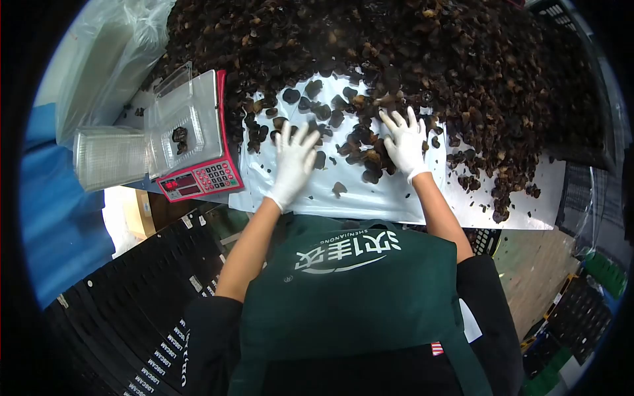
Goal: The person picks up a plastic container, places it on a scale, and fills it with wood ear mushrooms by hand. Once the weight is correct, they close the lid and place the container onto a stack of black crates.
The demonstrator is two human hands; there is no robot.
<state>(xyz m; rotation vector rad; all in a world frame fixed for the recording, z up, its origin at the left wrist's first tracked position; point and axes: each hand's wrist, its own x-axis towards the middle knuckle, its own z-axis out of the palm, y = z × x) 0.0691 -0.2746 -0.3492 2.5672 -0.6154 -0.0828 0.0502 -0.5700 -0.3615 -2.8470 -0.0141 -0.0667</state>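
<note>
Dark brown, frilly pieces that look like wood ear mushrooms (370, 39) are heaped over the far side of the table, with loose ones scattered on a white plastic sheet (376, 198). My left hand (294, 165), in a white glove, is spread over the sheet, fingertips among the scattered pieces. My right hand (405, 142), also gloved, has its fingers apart at the heap's near edge, beside a small cluster of mushrooms (363, 148). Neither hand is closed around anything. On a red digital scale (198, 181) rests an open clear plastic box (177, 142) with a little mushroom inside.
A stack of clear plastic boxes (109, 158) stands left of the scale. Behind it hangs a clear plastic bag (105, 59). Black crates (158, 290) sit at lower left, and a dark crate (588, 132) stands at the right edge. Blue cloth or sheeting (56, 218) hangs at far left.
</note>
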